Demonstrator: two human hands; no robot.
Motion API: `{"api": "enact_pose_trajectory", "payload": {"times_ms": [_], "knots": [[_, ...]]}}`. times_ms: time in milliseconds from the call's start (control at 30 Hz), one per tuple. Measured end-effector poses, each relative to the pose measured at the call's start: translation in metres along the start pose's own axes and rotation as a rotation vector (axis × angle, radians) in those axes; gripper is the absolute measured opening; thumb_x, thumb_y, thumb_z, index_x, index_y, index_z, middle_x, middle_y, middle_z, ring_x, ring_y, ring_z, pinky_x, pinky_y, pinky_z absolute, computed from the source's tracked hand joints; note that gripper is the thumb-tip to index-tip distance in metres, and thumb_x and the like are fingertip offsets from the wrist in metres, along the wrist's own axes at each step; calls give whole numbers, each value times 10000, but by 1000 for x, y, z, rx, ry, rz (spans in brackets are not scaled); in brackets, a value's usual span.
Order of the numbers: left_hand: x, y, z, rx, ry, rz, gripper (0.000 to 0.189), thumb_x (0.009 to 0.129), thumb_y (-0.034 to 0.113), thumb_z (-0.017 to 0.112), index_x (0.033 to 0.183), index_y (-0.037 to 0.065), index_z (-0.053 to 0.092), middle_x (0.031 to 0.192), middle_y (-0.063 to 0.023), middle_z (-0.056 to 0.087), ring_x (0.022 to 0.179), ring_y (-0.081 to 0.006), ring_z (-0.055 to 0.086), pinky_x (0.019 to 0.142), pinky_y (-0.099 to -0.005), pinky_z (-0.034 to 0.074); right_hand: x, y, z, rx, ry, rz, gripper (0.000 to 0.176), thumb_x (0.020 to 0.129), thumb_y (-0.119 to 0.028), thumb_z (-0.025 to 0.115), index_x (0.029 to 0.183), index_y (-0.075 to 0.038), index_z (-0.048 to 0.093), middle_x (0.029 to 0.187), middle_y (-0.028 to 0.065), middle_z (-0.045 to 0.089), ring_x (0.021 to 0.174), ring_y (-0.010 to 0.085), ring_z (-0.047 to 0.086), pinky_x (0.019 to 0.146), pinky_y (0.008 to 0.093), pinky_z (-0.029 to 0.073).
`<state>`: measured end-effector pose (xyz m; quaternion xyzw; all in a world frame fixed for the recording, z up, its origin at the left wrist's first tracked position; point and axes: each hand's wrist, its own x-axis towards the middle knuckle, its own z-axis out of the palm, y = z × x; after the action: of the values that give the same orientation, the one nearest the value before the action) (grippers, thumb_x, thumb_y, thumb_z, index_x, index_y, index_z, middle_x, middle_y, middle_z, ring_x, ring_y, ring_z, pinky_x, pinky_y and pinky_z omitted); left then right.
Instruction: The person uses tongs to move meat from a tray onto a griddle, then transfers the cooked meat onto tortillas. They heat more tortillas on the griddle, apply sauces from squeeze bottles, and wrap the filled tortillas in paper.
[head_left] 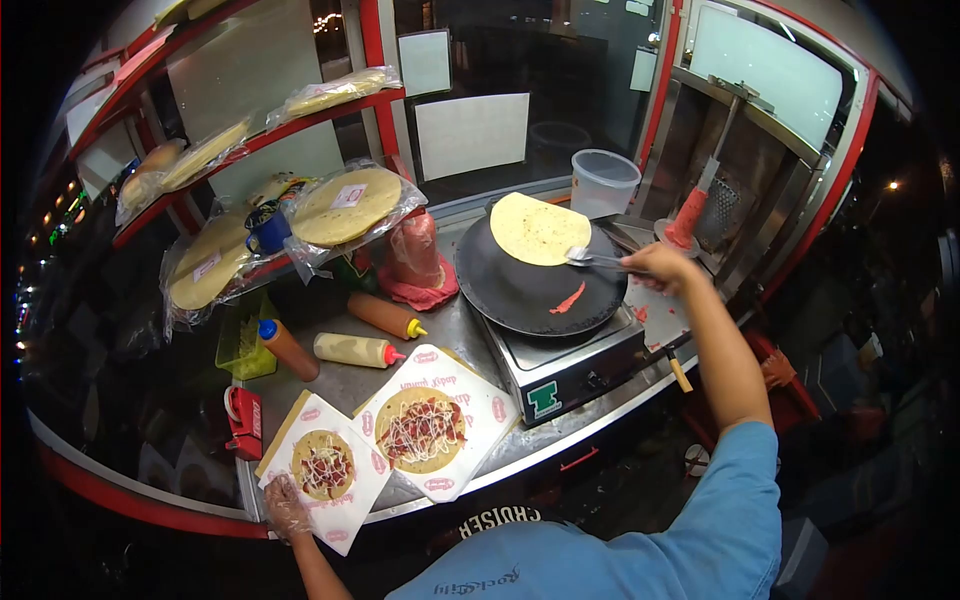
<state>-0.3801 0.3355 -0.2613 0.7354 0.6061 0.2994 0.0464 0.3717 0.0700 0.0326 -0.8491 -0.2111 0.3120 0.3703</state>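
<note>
The right hand (pixel 655 266) is gripping metal tongs (pixel 600 262), their tips touching a plain flatbread (pixel 540 228) lying toward the far rim of the griddle (pixel 510 290); open room is showing nearer the front. The gloved left hand (pixel 286 508) is touching a paper sheet (pixel 362 500) overhanging the front edge of the surface (pixel 455 328); whether it is pinching, I cannot tell.

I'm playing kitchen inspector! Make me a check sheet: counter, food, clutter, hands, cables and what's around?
Surface: metal counter, bare in places.
Job's things: plain flatbread on the black pan; small topped flatbread and bigger topped flatbread on papers.
Clutter: three squeeze bottles; red scrap on the pan.
Hands: right hand holds a utensil at the plain flatbread; gloved left hand touches the smaller one's paper.
Cables: nothing seen.
Surroundings: bagged flatbreads; upright spit with red meat.
</note>
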Motion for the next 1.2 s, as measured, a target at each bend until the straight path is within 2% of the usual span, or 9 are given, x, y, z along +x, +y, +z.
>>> {"api": "enact_pose_trajectory", "payload": {"times_ms": [200, 367, 433, 567, 633, 700, 767, 900, 1200], "knots": [[4, -6, 2, -35, -91, -18, 363, 1057, 317, 486, 1123, 10, 668, 1095, -189, 642, 1034, -384, 625, 915, -467, 489, -52, -24, 44, -64, -93, -111, 294, 962, -337, 704, 912, -50, 740, 685, 15, 618, 479, 82, 436, 426, 274, 309], [3, -8, 3, -94, -66, 12, 383, 1061, 318, 477, 1120, -13, 661, 1086, -206, 633, 1037, -396, 609, 931, -476, 472, -30, -37, 79, 32, 128, -432, 345, 963, -362, 698, 984, -26, 771, 659, 29, 604, 535, 89, 479, 481, 313, 380], [0, -2, 1, -138, -115, -33, 391, 1061, 322, 476, 1121, -19, 659, 1082, -208, 632, 1038, -398, 605, 935, -476, 467, 27, -37, 105, -357, 151, -504, 378, 962, -383, 677, 1066, -31, 767, 759, 125, 710, 621, 205, 621, 618, 390, 503], [5, -6, 0, -63, -140, -48, 386, 1060, 328, 482, 1133, -8, 657, 1078, -208, 636, 1043, -390, 607, 932, -471, 465, 36, -56, 107, -370, 392, -522, 398, 941, -417, 647, 1133, -85, 755, 1009, 233, 730, 968, 394, 709, 856, 456, 531], [2, -17, 13, -112, -14, 42, 376, 1060, 327, 479, 1124, 2, 657, 1067, -206, 632, 1029, -392, 604, 919, -469, 468, 5, -50, 91, -331, 486, -684, 372, 934, -412, 654, 1128, -114, 762, 1002, 226, 731, 985, 402, 702, 862, 460, 533], [-2, -17, 15, -141, -10, 33, 379, 1059, 331, 478, 1108, 5, 665, 1071, -204, 633, 1029, -387, 604, 913, -465, 472, -5, -31, 76, -782, 407, -616, 378, 933, -414, 650, 1132, -112, 758, 990, 225, 731, 983, 413, 694, 871, 459, 532], [4, -16, 12, -77, -47, 11, 379, 1057, 329, 482, 1090, 5, 675, 1083, -201, 636, 1039, -378, 608, 914, -461, 472, -18, -15, 69, -719, 408, -541, 393, 930, -403, 661, 1132, -78, 751, 1011, 218, 731, 973, 410, 695, 869, 457, 532], [2, -21, 18, -100, -6, -14, 381, 1058, 315, 484, 1149, 6, 686, 1132, -189, 649, 1080, -369, 614, 944, -443, 475, -68, 28, 46, -380, 516, -855, 352, 913, -306, 710, 1159, -55, 731, 1029, 189, 721, 894, 388, 696, 817, 452, 537], [2, -34, 23, -81, -10, 3, 371, 1058, 298, 489, 1167, 7, 691, 1158, -185, 652, 1062, -363, 631, 931, -443, 492, -113, 68, 70, -707, 505, -920, 306, 893, -276, 737, 1144, -101, 734, 844, 118, 669, 725, 351, 672, 664, 438, 534]]}}
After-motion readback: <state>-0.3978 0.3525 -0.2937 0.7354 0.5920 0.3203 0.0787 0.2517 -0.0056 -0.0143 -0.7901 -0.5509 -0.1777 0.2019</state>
